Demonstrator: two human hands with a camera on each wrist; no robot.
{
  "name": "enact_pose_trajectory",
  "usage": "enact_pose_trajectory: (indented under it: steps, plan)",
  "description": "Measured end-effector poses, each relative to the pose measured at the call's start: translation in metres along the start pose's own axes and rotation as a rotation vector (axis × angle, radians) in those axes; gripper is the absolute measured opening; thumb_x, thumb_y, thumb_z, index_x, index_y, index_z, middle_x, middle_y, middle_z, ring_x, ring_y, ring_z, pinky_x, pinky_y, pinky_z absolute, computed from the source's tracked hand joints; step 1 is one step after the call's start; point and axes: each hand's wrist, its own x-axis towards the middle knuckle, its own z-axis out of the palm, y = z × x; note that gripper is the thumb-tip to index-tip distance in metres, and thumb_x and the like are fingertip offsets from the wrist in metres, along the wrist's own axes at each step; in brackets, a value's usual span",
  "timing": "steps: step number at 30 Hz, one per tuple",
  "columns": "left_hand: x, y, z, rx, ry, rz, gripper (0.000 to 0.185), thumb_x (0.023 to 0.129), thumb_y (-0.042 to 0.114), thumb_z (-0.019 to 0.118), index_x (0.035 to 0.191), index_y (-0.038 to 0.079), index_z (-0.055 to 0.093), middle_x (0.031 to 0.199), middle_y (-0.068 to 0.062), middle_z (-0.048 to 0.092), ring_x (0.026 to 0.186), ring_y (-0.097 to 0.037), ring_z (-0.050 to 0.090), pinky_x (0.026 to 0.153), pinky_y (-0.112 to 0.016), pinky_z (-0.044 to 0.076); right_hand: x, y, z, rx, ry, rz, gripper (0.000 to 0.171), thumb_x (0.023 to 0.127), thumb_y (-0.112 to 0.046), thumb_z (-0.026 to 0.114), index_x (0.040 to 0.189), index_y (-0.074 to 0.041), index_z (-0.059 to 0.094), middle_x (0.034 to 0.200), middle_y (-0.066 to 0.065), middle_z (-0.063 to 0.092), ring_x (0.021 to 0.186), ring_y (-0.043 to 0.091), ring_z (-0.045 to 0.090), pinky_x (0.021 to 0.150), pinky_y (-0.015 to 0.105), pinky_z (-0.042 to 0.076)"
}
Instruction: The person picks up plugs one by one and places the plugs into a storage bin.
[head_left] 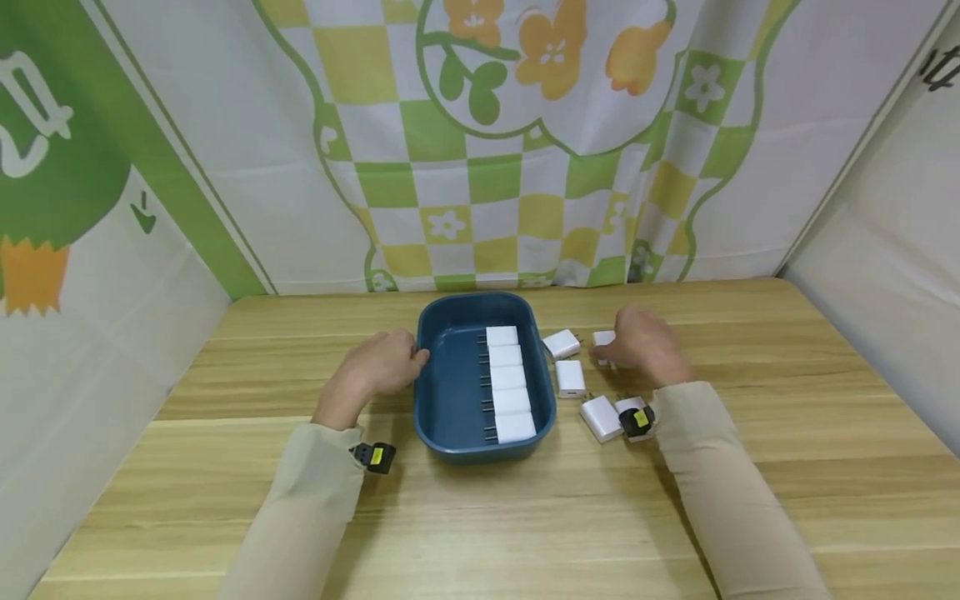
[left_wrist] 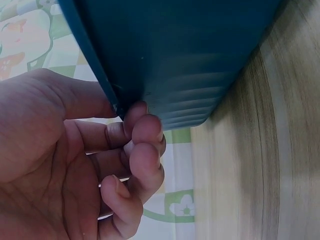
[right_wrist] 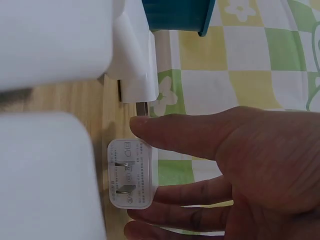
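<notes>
Gripping the bin's left rim [head_left: 416,404] and a charger [right_wrist: 132,175], left and right hands [head_left: 382,364] [head_left: 647,343] stand well apart.

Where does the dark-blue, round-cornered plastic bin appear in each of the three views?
Head: the bin stands just below the picture's centre.
Left wrist: the bin fills the upper middle.
Right wrist: only part of the bin shows, at the top edge near the middle.
Shared landmark: the green, yellow and white checkered cloth.

Beige sleeves [head_left: 311,487] meet black wrist cameras [head_left: 387,465] bearing yellow labels [head_left: 377,456].
</notes>
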Motion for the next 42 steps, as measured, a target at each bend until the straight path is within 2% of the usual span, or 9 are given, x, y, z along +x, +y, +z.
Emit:
enact_pose_trajectory:
  steps: [4, 11, 22, 26, 31, 35, 42]
  plan:
    - [0.001, 0.001, -0.001, -0.005, 0.0, 0.005, 0.044, 0.107, 0.025, 0.047, 0.065, 0.012, 0.052, 0.057, 0.0, 0.045, 0.051, -0.015, 0.044, 0.05, -0.029, 0.035, 0.0, 0.0, 0.001, 0.001, 0.0, 0.019, 0.04, 0.086, -0.037, 0.078, 0.071, -0.008, 0.054, 0.07, 0.007, 0.048, 0.065, 0.023, 0.049, 0.056, 0.037, 0.043]
    - [0.003, 0.001, 0.0, -0.01, 0.0, 0.009, 0.046, 0.107, 0.025, 0.048, 0.063, 0.012, 0.052, 0.055, 0.001, 0.044, 0.049, -0.014, 0.043, 0.049, -0.028, 0.035, 0.0, 0.001, -0.001, -0.008, -0.023, 0.029, 0.039, 0.086, -0.034, 0.078, 0.068, -0.01, 0.052, 0.065, 0.003, 0.046, 0.062, 0.02, 0.047, 0.056, 0.035, 0.042]
    - [0.003, 0.0, 0.002, -0.018, -0.007, 0.005, 0.047, 0.107, 0.026, 0.048, 0.062, 0.013, 0.052, 0.055, 0.001, 0.045, 0.049, -0.015, 0.043, 0.049, -0.029, 0.035, -0.001, 0.002, -0.001, -0.022, -0.026, -0.011, 0.042, 0.088, -0.028, 0.072, 0.061, -0.014, 0.043, 0.057, -0.002, 0.036, 0.054, 0.015, 0.039, 0.051, 0.031, 0.035]
    - [0.004, -0.001, 0.002, -0.014, -0.006, 0.006, 0.048, 0.107, 0.025, 0.047, 0.061, 0.013, 0.051, 0.054, 0.001, 0.044, 0.048, -0.014, 0.043, 0.049, -0.029, 0.035, -0.002, 0.002, -0.003, -0.02, -0.022, -0.022, 0.038, 0.089, -0.028, 0.071, 0.064, -0.012, 0.048, 0.06, 0.0, 0.041, 0.057, 0.017, 0.042, 0.052, 0.032, 0.037]
    - [0.003, -0.001, 0.001, -0.013, -0.007, 0.009, 0.048, 0.107, 0.025, 0.047, 0.062, 0.013, 0.052, 0.055, 0.001, 0.044, 0.048, -0.014, 0.042, 0.049, -0.029, 0.035, -0.004, 0.001, -0.007, -0.022, -0.011, -0.013, 0.032, 0.09, -0.03, 0.072, 0.073, -0.008, 0.056, 0.069, 0.005, 0.05, 0.065, 0.021, 0.047, 0.055, 0.034, 0.039]
    - [0.003, -0.001, 0.002, -0.01, -0.008, 0.008, 0.047, 0.107, 0.025, 0.048, 0.062, 0.013, 0.052, 0.055, 0.001, 0.044, 0.048, -0.014, 0.042, 0.048, -0.028, 0.034, -0.007, -0.002, -0.012, -0.012, 0.001, -0.009, 0.027, 0.088, -0.029, 0.073, 0.087, -0.004, 0.062, 0.08, 0.009, 0.058, 0.072, 0.025, 0.053, 0.06, 0.036, 0.042]
    - [0.002, -0.002, 0.002, -0.004, -0.003, 0.007, 0.046, 0.108, 0.025, 0.048, 0.063, 0.012, 0.051, 0.056, 0.001, 0.044, 0.05, -0.014, 0.043, 0.049, -0.028, 0.035, -0.015, -0.012, -0.023, 0.011, 0.056, -0.061, 0.034, 0.085, -0.021, 0.073, 0.109, 0.002, 0.067, 0.098, 0.016, 0.067, 0.084, 0.03, 0.059, 0.068, 0.043, 0.047]
